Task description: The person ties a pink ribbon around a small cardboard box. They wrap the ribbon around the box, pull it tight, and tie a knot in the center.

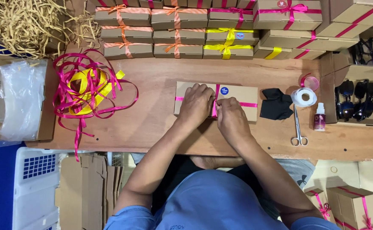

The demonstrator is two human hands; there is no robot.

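A flat brown cardboard box (241, 97) lies on the wooden table (152, 123), wrapped crosswise with pink ribbon (248, 104) and bearing a round blue sticker (224, 90). My left hand (196, 103) rests on the box's left half, its fingers pinching the ribbon at the crossing. My right hand (231, 117) meets it there, fingers closed on the same ribbon. The knot itself is hidden under my fingers.
Stacks of ribbon-tied boxes (178, 32) line the far edge. A tangle of pink and yellow ribbon (86, 89) lies left. Black cloth (276, 104), tape roll (304, 97), scissors (298, 127), small bottle (319, 117) and a box of sunglasses (359, 100) sit right.
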